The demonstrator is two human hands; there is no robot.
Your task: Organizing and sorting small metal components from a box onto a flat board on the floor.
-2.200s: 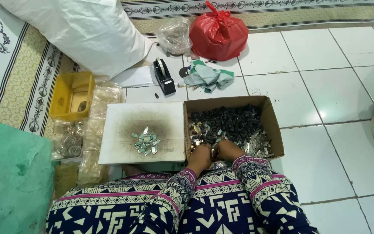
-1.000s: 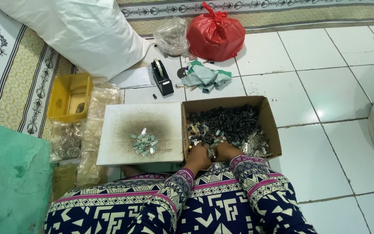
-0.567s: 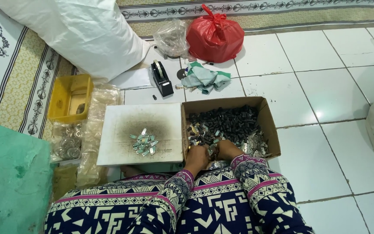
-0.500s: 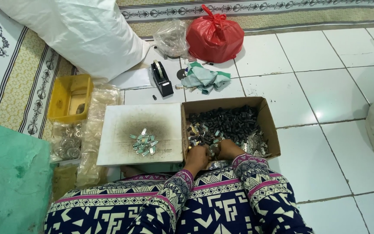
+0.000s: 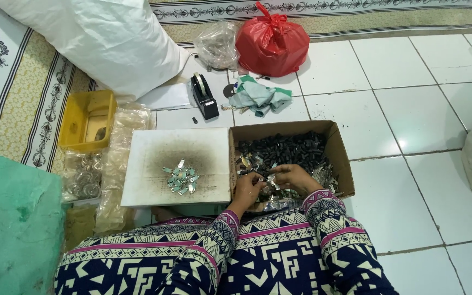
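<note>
Cardboard box (image 5: 338, 143) of dark parts, left hand (image 5: 248, 187) and right hand (image 5: 296, 177) pinching shiny metal piece (image 5: 271, 181) together

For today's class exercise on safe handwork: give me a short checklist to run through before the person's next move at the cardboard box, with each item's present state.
1. Both hands over the box: ok. The left hand and right hand are inside the cardboard box, at its near edge.
2. Part in grip: cannot tell. A small shiny piece shows between the hands; which hand holds it is unclear.
3. Stock on hand: ok. Dark small parts fill the far side of the box.
4. Room on the white board: ok. Only a small pile of metal pieces lies on it.
5. Tape dispenser out of the way: ok. It stands beyond the board.
</note>
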